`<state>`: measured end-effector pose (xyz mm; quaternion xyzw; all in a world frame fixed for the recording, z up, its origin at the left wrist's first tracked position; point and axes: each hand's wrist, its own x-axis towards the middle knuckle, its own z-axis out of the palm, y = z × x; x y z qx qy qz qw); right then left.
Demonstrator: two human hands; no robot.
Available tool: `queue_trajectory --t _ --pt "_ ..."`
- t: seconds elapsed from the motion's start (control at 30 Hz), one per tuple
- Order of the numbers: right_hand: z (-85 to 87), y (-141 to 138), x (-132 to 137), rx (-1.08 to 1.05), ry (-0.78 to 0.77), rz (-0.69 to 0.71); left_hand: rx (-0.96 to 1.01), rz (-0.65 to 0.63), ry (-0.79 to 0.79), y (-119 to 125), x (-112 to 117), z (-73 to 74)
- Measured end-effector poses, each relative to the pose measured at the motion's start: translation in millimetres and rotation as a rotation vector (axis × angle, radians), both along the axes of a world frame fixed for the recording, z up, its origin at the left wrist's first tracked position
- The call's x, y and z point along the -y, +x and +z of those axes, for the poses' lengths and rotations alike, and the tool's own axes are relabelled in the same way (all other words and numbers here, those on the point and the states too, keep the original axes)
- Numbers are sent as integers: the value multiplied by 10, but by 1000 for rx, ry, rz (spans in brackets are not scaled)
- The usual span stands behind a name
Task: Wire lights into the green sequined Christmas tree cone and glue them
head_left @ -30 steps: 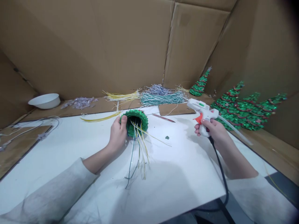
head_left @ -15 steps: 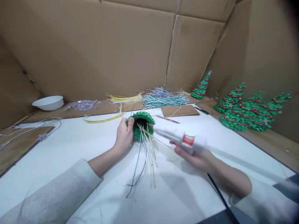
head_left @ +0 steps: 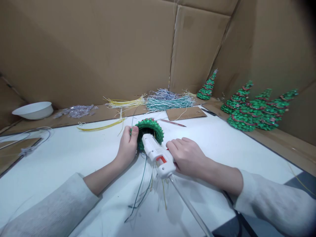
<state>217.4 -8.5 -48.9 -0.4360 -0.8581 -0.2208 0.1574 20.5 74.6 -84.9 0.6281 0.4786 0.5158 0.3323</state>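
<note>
Where the left hand (head_left: 127,146) grips the tree (head_left: 153,124), the right hand's (head_left: 189,156) clutched glue gun (head_left: 156,150) has arrived.

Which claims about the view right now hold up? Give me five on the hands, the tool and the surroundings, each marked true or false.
1. The left hand grips the edge of the hollow green piece. True.
2. The right hand holds the white glue gun. True.
3. The hollow green piece's opening faces away from the person. False: it faces toward the person.
4. The white glue gun's tip is in plain view. False: the tip does not show; its front end overlaps the opening.
5. The white bowl sits at the right, among the green trees. False: it is at the far left; the green trees are at the right.
</note>
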Motion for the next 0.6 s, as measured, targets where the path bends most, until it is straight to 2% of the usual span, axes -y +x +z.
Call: queue_trajectory --t 0.3,0.6 --pt "-19 -102 -20 21 12 -50 52 -91 -24 50 66 36" --pt "-45 -117 37 6 27 -86 102 -80 -58 84 92 18"
